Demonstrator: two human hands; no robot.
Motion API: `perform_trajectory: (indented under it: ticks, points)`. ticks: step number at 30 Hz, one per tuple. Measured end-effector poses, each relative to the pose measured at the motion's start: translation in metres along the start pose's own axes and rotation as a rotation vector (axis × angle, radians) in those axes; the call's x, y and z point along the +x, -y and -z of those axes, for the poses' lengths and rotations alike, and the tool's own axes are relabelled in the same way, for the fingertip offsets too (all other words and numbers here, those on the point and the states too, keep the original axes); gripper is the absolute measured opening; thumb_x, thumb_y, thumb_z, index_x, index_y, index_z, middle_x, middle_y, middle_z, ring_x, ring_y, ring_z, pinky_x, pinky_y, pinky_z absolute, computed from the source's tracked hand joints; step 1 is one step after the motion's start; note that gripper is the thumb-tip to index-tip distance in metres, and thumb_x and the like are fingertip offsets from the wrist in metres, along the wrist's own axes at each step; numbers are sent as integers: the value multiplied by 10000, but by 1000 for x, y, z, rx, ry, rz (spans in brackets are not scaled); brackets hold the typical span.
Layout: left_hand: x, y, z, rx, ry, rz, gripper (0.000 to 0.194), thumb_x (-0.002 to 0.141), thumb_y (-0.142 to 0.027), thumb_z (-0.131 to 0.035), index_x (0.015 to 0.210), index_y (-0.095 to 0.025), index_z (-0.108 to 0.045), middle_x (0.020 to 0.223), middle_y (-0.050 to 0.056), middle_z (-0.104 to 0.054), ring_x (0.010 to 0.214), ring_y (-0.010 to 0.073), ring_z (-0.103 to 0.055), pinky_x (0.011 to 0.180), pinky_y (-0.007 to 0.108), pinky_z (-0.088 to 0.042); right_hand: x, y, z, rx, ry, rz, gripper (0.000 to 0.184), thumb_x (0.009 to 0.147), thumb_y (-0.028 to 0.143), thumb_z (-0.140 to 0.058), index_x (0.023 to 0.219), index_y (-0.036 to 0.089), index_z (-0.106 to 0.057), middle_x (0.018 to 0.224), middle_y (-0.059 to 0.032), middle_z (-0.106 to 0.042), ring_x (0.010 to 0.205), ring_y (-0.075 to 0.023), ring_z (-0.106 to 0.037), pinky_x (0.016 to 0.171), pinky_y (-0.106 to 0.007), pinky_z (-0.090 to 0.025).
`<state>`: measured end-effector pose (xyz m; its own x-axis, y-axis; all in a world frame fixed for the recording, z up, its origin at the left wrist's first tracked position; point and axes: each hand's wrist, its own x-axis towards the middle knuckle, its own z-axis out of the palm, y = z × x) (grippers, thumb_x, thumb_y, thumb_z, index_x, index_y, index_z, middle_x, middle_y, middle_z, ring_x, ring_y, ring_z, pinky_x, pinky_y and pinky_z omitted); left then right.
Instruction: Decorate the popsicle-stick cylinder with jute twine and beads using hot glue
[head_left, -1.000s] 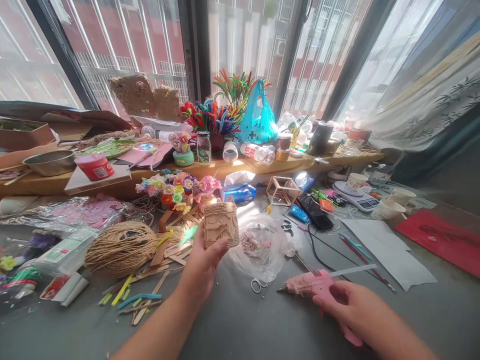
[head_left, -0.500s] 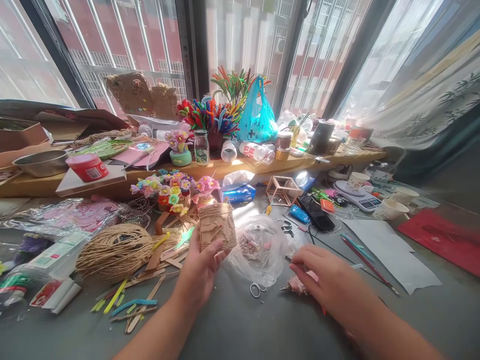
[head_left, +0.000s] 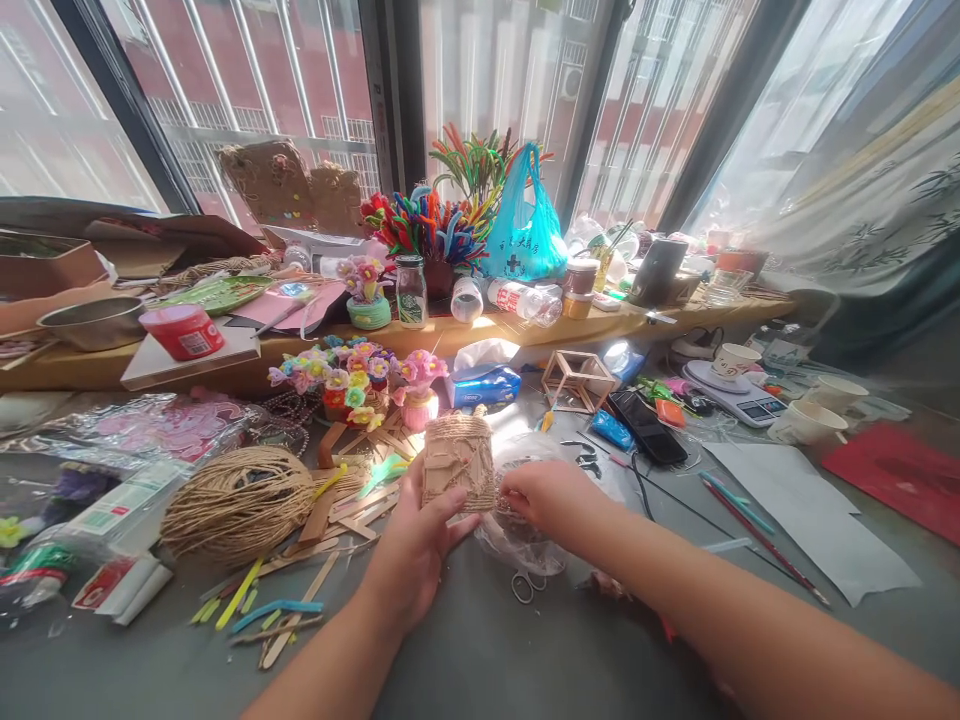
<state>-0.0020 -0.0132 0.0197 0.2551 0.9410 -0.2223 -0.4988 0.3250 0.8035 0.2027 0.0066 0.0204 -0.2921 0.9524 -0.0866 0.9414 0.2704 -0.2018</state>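
Observation:
My left hand (head_left: pixel 416 545) is closed round the lower edge of a small cardboard piece (head_left: pixel 458 462), roughly square, with twine bands at its top and bottom and a raised pattern on its face. My right hand (head_left: pixel 551 497) is at the piece's right side, fingers pinched together; anything between the fingertips is too small to make out. Beneath that hand, partly covered, lies a clear plastic bag (head_left: pixel 517 545) with small bits inside. Scissors (head_left: pixel 527 587) lie at the bag's near edge, their handles showing.
Left of my hands are a big coil of twine (head_left: pixel 238 505), wooden sticks (head_left: pixel 296 610) and cut straws. Pipe-cleaner flowers (head_left: pixel 349 378) and a tissue pack (head_left: pixel 486 387) stand behind. To the right are a phone (head_left: pixel 646 428), a scale (head_left: pixel 739 395) and white paper (head_left: pixel 814 510).
My right hand has moved left and up from the table to the bag, beside the cardboard piece. My left hand still holds the piece, and the whole view has shifted slightly.

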Motion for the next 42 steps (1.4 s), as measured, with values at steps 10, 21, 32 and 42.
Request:
perform_trajectory:
  ticks: [10, 21, 32, 42]
  points:
    - [1, 3, 2, 19, 25, -20, 831, 773, -336, -883, 1506, -338, -492, 1465, 116, -692, 1329, 361, -658, 978, 456, -570, 5, 5, -9, -48, 75, 45, 136, 1024, 237, -648, 963, 189, -760, 928, -44, -771, 815, -206, -713, 710, -317, -519]
    - [1, 5, 1, 4, 23, -30, 864, 760, -315, -894, 1513, -337, -472, 1471, 125, -688, 1308, 361, -678, 1045, 515, -555, -10, -3, -4, 333, -101, -39, 159, 1009, 174, -557, 913, 187, -684, 939, -66, -735, 868, -221, -668, 797, -356, -520]
    - [-5, 8, -5, 212, -19, -238, 943, 668, -295, -958, 1514, -332, -544, 1369, 106, -724, 1235, 354, -708, 1069, 470, -539, -59, 38, 6, 1212, -446, -218, 420, 937, 645, -664, 964, 226, -670, 774, 7, -632, 650, -162, -569, 608, -277, -487]
    - [-13, 10, -8, 328, 25, -331, 910, 705, -269, -946, 1508, -373, -529, 1475, 85, -656, 1285, 340, -680, 1051, 417, -553, -47, 61, -6, 873, -789, 20, 73, 1050, 244, -547, 1031, 253, -617, 932, -5, -648, 829, -182, -648, 764, -302, -536]
